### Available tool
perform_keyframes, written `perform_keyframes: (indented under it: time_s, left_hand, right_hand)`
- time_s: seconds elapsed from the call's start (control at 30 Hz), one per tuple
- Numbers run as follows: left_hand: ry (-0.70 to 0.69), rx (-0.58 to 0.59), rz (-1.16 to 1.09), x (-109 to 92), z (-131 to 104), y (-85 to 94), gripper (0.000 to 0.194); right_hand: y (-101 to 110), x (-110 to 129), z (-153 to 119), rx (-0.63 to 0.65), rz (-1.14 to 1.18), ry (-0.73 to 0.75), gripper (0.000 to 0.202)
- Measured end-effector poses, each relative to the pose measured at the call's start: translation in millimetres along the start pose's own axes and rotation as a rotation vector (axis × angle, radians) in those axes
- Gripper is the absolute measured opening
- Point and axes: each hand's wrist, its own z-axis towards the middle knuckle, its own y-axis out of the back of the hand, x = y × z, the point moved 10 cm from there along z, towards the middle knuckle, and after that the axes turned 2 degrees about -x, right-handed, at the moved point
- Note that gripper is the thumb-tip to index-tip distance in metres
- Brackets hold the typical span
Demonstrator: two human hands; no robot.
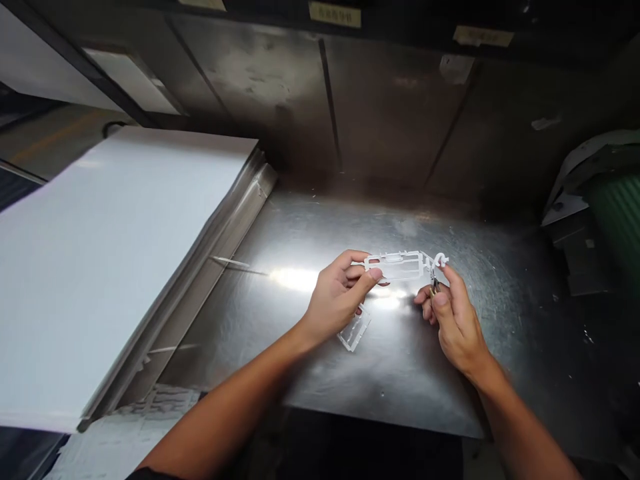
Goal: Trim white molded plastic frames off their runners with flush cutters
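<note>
My left hand pinches the left end of a white plastic frame between thumb and fingers, above the metal table. The frame is thin and rectangular, with an open middle. At its right end is a small curved white plastic piece. My right hand is closed around small metal nippers, their tips at the joint between frame and curved piece. The nippers' handles are mostly hidden by my fingers. Below my left hand shows a second white plastic frame, tilted; whether it rests on the table I cannot tell.
A large stack of white sheets takes up the left side. The metal table is scratched, with a dark metal panel behind it. At the far right stand a grey box-like object and a green ribbed object.
</note>
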Motion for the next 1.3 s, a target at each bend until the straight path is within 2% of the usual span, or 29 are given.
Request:
perform_keyframes:
  time_s: [0.33, 0.5, 0.7, 0.83, 1.07, 1.3]
  left_hand:
    - [-0.027, -0.043, -0.044, 1.9, 3.7, 6.1, 0.041]
    - [-0.013, -0.057, 0.035, 5.8, 1.9, 7.7, 0.045]
    - [-0.061, -0.086, 0.084, -3.4, -2.0, 8.9, 0.048]
    - [-0.094, -0.105, 0.096, -10.0, -2.5, 11.9, 0.046]
    - [-0.051, -0.089, 0.075, -2.9, -1.7, 12.0, 0.037]
    - [-0.038, -0.110, 0.097, -5.7, -2.2, 12.3, 0.033]
  right_hand:
    - [-14.3, 16.1, 0.3, 0.119, -0.111, -0.048, 0.065]
    - [-14.3, 19.6, 2.9, 0.107, -0.095, -0.043, 0.069]
    - [-13.0, 24.2, 4.3, 0.090, -0.059, -0.053, 0.072]
    - [-13.7, 26.3, 3.2, 0.098, -0.065, -0.027, 0.072]
    - [-14.5, 24.3, 4.0, 0.127, -0.055, -0.074, 0.068]
    - [-17.9, 22.8, 3.4, 0.163, 0.010, -0.108, 0.065]
